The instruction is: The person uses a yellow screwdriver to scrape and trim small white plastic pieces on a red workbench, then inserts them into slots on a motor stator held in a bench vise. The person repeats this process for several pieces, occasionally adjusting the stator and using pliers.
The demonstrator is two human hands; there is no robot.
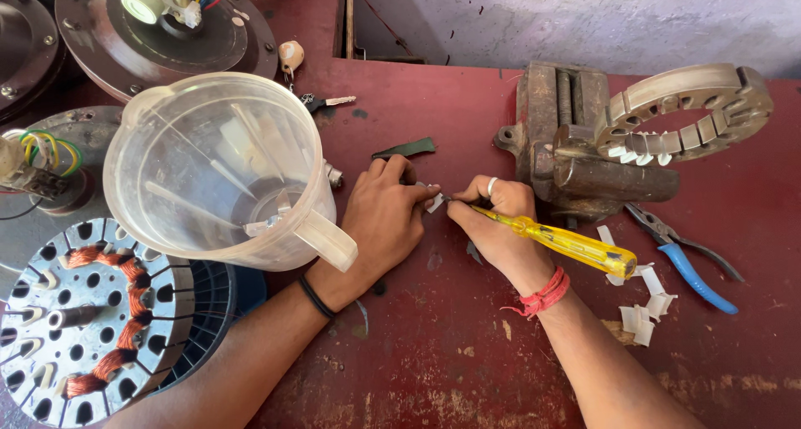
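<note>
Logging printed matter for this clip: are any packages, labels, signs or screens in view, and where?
None in view: the red workbench holds only bare tools and motor parts. The left hand and right hand work a small white paper piece with a yellow-handled screwdriver; nothing shows print.

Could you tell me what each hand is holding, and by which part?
Right hand grips the yellow screwdriver near its tip; left hand pinches a small white piece.

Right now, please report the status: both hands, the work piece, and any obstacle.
Left hand pinching small white paper piece. Right hand gripping yellow screwdriver, tip at the paper. Clear jug close beside left hand; vise just behind right hand.
</note>
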